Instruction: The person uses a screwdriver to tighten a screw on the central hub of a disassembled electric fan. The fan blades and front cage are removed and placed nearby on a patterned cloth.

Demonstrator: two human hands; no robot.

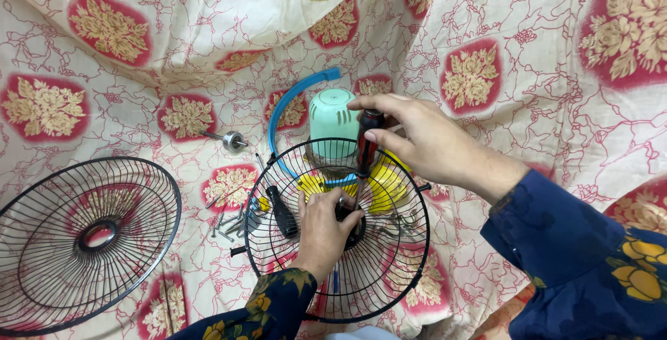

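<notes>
seen from the head camera, looking down on a floral cloth (139, 104) in cream and red. left hand (323, 232) pressed on the centre of a black wire fan guard (389, 270), fingers curled over its hub; clenched around the hub or only resting there, cannot tell. right hand (424, 142) above it, wrapped around the red and black handle of a screwdriver (366, 147), held upright with the shaft pointing down toward the hub just beside the left fingertips; tip hidden behind the wires and fingers. guard lying flat, near the middle of the view, slightly right of centre. under and behind the guard: a pale green motor housing (333, 114), yellow parts (385, 187), and a blue curved ring (292, 100) arching around the housing's left side. a black handle-like piece (281, 211) visible through the wires, just left of the left hand. loose screws (226, 225) scattered on the cloth at the guard's left edge. a small metal knob with a pin (233, 140) farther up left. a 2nd wire guard (83, 243) lying well apart at far left. dark blue flowered sleeves on both arms.
</notes>
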